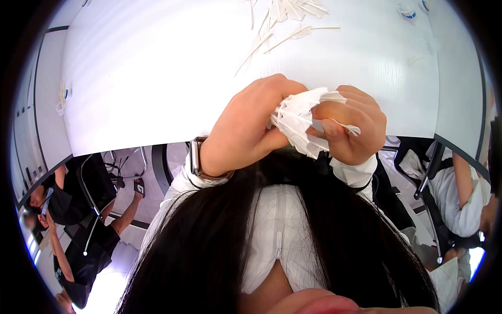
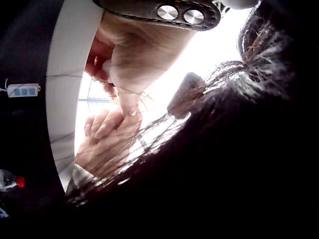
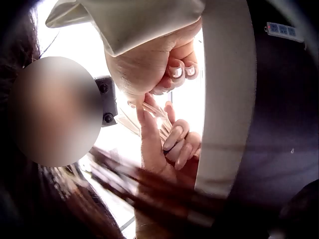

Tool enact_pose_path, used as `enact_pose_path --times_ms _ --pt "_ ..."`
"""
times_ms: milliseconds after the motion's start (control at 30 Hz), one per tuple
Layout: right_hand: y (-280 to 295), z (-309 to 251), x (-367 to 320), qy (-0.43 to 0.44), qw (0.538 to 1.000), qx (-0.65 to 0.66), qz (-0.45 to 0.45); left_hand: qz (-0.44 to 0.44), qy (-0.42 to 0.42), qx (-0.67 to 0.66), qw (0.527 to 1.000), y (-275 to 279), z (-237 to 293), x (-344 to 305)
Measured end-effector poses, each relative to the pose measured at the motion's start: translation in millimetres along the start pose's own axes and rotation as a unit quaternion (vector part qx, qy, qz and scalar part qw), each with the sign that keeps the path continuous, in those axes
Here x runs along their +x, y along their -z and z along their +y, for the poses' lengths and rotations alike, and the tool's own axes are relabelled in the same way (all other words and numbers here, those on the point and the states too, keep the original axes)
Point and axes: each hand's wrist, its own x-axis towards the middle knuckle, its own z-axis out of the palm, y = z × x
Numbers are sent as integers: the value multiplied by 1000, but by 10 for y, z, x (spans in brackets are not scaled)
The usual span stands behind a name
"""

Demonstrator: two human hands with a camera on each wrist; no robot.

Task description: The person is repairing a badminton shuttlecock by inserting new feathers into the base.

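Close to my chest, both hands hold a white pleated paper piece with thin ribs (image 1: 300,118), shaped like a small umbrella canopy. My left hand (image 1: 246,123) grips it from the left, its fingers curled behind the paper and mostly hidden. On the other side my right hand (image 1: 361,123) pinches the paper's right part between thumb and curled fingers. A narrow ribbed tip pokes out past that thumb. Seen from the right wrist, thin pale ribs (image 3: 162,127) run between the left thumb and fingers, and the right thumb meets the left thumb there.
More ribbed paper pieces (image 1: 293,9) and thin sticks (image 1: 254,52) lie farther up the white table (image 1: 157,78). Small round containers (image 1: 407,11) stand at the far right. People sit at both sides. Long dark hair (image 2: 199,104) hangs near the hands.
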Motion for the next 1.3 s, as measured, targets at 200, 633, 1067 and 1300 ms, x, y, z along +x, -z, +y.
enact_pose_path --times_ms 200,633,1067,1300 --pt "-3 -9 21 -4 1000 6 -4 -8 13 -8 1000 16 20 -6" --pt "22 -15 -66 52 995 -71 51 5 24 -7 1000 -18 33 7" --pt "-85 24 -177 24 974 1 225 94 47 -28 994 -99 -14 -32" --pt "-76 19 -113 3 989 -31 145 68 21 -44 996 -31 25 -13"
